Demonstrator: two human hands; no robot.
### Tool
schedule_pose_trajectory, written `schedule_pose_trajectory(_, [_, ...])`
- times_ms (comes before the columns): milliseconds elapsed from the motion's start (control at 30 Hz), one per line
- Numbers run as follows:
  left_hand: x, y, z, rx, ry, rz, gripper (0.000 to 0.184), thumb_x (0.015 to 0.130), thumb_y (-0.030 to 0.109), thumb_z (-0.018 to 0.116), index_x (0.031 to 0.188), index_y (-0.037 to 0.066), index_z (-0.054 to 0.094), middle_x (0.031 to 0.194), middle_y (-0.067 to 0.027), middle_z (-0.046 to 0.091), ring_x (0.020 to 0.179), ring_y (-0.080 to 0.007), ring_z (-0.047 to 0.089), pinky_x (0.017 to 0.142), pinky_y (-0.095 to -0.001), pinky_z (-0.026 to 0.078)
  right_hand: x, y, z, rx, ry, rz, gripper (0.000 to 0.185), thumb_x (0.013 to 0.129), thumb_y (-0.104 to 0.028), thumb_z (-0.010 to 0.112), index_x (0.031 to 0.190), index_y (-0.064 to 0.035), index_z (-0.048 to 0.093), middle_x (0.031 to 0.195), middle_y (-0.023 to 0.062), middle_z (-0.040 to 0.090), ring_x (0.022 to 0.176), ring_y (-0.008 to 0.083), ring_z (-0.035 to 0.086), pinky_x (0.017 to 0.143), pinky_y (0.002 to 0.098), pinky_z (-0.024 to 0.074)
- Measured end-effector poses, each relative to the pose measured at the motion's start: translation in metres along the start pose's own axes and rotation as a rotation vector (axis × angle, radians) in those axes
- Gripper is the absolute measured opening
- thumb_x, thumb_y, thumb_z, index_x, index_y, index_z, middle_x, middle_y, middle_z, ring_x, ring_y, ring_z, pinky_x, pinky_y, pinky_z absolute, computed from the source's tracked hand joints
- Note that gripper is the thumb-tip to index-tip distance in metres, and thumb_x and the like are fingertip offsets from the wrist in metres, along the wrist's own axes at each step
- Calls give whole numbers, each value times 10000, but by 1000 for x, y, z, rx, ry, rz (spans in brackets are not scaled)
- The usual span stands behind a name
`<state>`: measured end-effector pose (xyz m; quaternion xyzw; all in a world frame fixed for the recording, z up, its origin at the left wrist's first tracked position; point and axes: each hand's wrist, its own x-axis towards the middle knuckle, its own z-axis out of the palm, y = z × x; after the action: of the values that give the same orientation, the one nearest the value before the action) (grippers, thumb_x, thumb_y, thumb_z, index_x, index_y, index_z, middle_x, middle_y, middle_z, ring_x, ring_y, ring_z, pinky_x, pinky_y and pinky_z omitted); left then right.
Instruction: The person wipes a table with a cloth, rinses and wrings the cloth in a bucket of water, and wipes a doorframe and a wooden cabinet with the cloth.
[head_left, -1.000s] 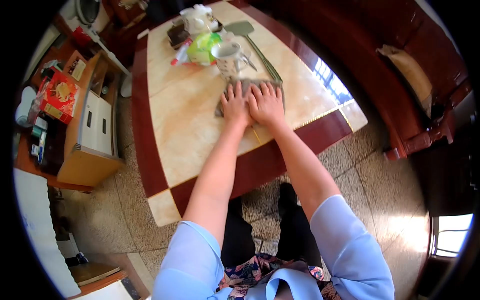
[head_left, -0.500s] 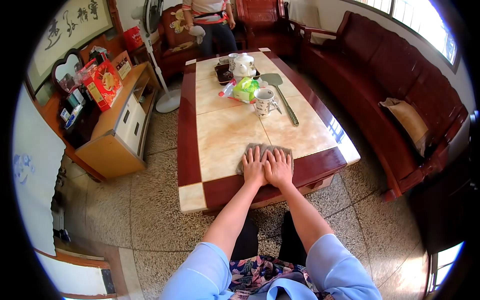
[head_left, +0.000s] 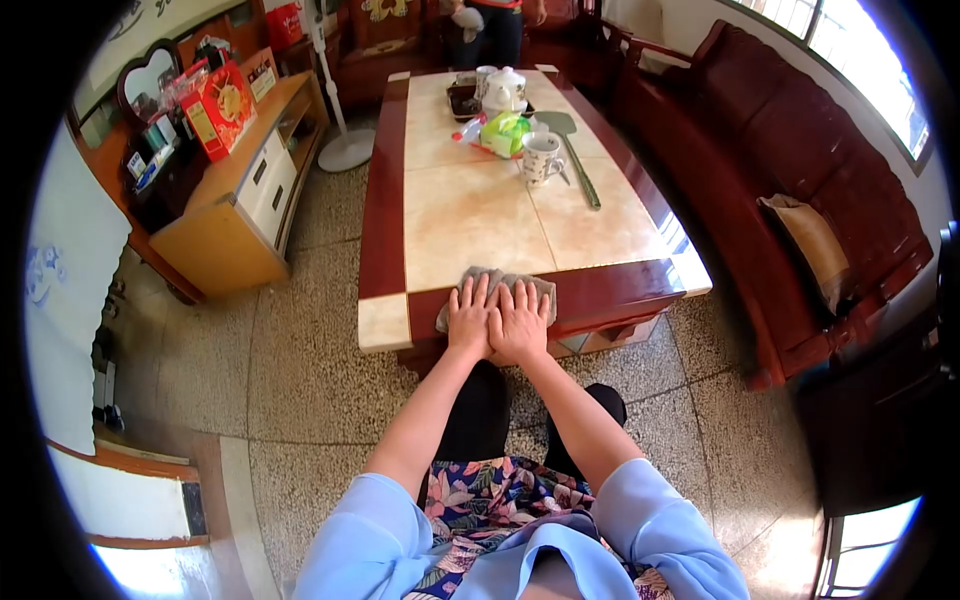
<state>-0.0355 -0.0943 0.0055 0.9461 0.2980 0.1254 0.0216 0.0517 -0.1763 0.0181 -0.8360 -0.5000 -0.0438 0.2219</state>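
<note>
The floor [head_left: 320, 380] is speckled stone, divided into large squares by dark joints. Right side: a long dark-red wooden sofa [head_left: 690, 190] stands along a pale wall [head_left: 690, 18] and carries one tan cushion [head_left: 812, 250]. A barred window [head_left: 865, 65] above it admits strong daylight. Left side: a wooden cabinet [head_left: 215, 245] with white drawer fronts — a white stand [head_left: 346, 152] with a round base is positioned near its far end.

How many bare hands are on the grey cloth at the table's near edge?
2: the bare left hand and bare right hand, side by side on the grey cloth; none seems hidden.
</note>
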Motion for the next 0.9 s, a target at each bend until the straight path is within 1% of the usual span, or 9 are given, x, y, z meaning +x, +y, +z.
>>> schedule_pose_trajectory(33, [2, 1, -11, -28, -59, -21, 737, 824, 383, 584, 1481, 175, 324, 1555, -125, 242, 1433, -350, 200, 1146, -529, 142, 3, -2, 0, 6, -18, 11, 620, 911, -417, 377, 1417, -60, 415, 1468, 247, 353, 1395, 425, 249, 1134, 579, 115])
schedule_pose_trajectory(133, [17, -9, -8, -47, -65, -22, 694, 841, 373, 566, 1474, 199, 342, 1562, -111, 238, 1435, -349, 197, 1146, -541, 117, 23, 2, 7, -44, -55, -10, 613, 916, -413, 374, 1418, -64, 419, 1478, 233, 349, 1403, 402, 248, 1140, 570, 116])
schedule_pose_trajectory(267, [51, -22, -4, -66, -64, -88, 668, 871, 423, 517, 1479, 215, 334, 1570, -103, 218, 1448, -340, 160, 1151, -533, 98, 61, 7, 21, -33, -43, -14, 573, 940, -381, 328, 1399, -61, 454, 1476, 200, 373, 1409, 360, 256, 1154, 539, 111])
schedule_pose_trajectory(333, [72, -28, -3, -34, -99, -134, 748, 849, 446, 557, 1504, 224, 273, 1584, -94, 181, 1454, -325, 152, 1160, -508, 101, 83, 10, 24, -11, -44, -38, 558, 949, -370, 317, 1396, -66, 459, 1475, 198, 374, 1408, 358, 258, 1157, 522, 118])
schedule_pose_trajectory(433, [101, -37, 5, -43, -44, -153, 706, 862, 440, 535, 1491, 212, 310, 1568, -104, 224, 1444, -333, 180, 1150, -517, 128, 117, 17, 32, 14, -57, -47, 551, 958, -367, 303, 1395, -71, 461, 1474, 188, 380, 1409, 342, 265, 1161, 495, 129])
schedule_pose_trajectory(600, [146, -51, 20, -62, 65, -188, 647, 870, 423, 519, 1460, 201, 376, 1540, -135, 286, 1425, -354, 227, 1144, -532, 137, 167, 28, 47, 54, 7, -52, 513, 960, -366, 311, 1356, -110, 512, 1437, 162, 432, 1383, 315, 313, 1147, 493, 182])
schedule_pose_trajectory(667, [164, -53, 18, -69, 27, -197, 658, 862, 429, 528, 1460, 202, 373, 1543, -147, 275, 1431, -360, 213, 1147, -535, 130, 185, 35, 55, 50, 37, -71, 506, 964, -358, 304, 1339, -104, 528, 1423, 158, 449, 1375, 312, 327, 1144, 493, 188])
schedule_pose_trajectory(767, [183, -59, 20, -71, 8, -211, 677, 849, 424, 555, 1462, 211, 364, 1548, -154, 258, 1435, -368, 197, 1150, -540, 121, 202, 38, 60, 118, 57, -40, 499, 968, -354, 293, 1317, -102, 547, 1410, 156, 463, 1367, 310, 338, 1143, 495, 187])
schedule_pose_trajectory(900, [187, -59, 19, -72, 13, -201, 706, 824, 379, 613, 1463, 216, 361, 1549, -151, 253, 1431, -375, 200, 1149, -544, 126, 201, 34, 57, 34, 98, 14, 515, 973, -369, 267, 1308, -108, 558, 1404, 158, 469, 1367, 332, 330, 1137, 536, 161])
